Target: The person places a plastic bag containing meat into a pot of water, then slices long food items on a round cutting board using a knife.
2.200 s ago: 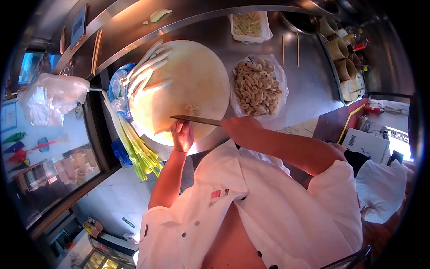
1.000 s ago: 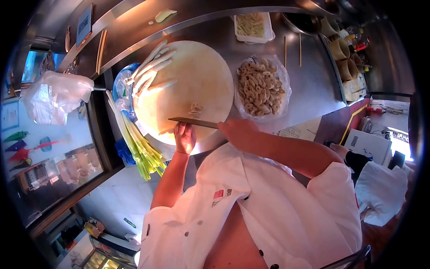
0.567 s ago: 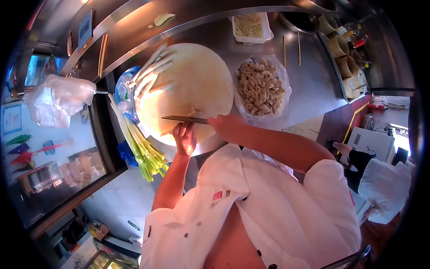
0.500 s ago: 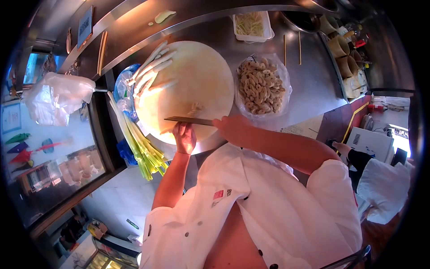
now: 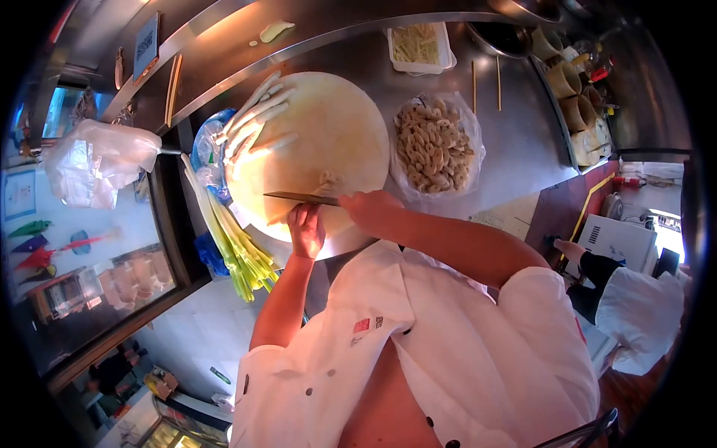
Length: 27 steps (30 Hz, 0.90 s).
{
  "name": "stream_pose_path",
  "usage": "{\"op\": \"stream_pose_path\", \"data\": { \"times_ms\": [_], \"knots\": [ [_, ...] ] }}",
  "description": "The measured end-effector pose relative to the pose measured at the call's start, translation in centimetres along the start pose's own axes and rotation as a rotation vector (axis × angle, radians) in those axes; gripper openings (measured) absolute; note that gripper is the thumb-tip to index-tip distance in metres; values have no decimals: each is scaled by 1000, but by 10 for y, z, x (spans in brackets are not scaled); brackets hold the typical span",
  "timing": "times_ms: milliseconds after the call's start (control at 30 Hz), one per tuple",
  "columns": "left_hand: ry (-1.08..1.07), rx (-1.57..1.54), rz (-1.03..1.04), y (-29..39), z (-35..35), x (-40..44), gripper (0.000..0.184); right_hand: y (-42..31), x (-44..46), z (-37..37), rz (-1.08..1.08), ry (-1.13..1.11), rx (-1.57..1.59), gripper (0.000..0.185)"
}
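My right hand (image 5: 370, 210) grips the handle end of a cleaver (image 5: 299, 197), seen nearly edge-on over the near part of a round chopping board (image 5: 343, 112). Just on my side of the blade, my left hand (image 5: 305, 230) has its fingers curled down at the board. What lies under those fingertips is mostly hidden. A small heap of pale cut bits (image 5: 326, 179) rests beyond the blade. Several white leek stalks (image 5: 258, 112) lie together at the board's far left.
Right of the board sits a clear bag of beige sliced pieces (image 5: 435, 145). Behind it stands a white tub of pale shreds (image 5: 420, 48), with two chopsticks (image 5: 473, 86) nearby. Long green-topped leeks (image 5: 231, 239) lean at left. Another person's white garment (image 5: 642, 313) shows at far right.
The cleaver and my right hand have shifted a little to the left. My left hand stays in nearly the same place by the blade.
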<state>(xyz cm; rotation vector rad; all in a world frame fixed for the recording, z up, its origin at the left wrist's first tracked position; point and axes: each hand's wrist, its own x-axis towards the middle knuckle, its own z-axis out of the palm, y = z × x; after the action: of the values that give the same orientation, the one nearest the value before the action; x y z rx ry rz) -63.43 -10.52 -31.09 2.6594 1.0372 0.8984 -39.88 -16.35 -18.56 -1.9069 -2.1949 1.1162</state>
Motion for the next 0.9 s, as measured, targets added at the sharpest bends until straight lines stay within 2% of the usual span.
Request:
{"op": "stream_pose_path", "data": {
  "times_ms": [100, 200, 333, 367, 467, 533, 667, 900],
  "knots": [
    [42, -110, 23, -8, -2, -8, 44, -3, -35, -13, 26, -44, -18, 27],
    [67, -37, 35, -7, 0, -11, 49, -11, -52, -21, 59, -71, -32, 26],
    [58, -69, 24, -8, 2, -11, 48, -17, -32, -3, 96, -24, 4, 24],
    [64, -86, 18, -7, 2, -10, 43, -15, -21, 8, 97, -21, 8, 24],
    [18, -91, -8, -8, -1, -11, 38, -10, 6, 16, -27, 115, 18, 22],
    [-34, -83, -35, -2, -10, -7, 39, -12, 12, 6, -16, -7, 0, 22],
    [-22, 21, 6, 2, -18, -1, 42, 4, 3, 1, 16, -25, -50, 24],
    [58, 19, -4, -11, -5, -18, 41, -27, -48, -27, 41, -74, -103, 30]
  ]
}}
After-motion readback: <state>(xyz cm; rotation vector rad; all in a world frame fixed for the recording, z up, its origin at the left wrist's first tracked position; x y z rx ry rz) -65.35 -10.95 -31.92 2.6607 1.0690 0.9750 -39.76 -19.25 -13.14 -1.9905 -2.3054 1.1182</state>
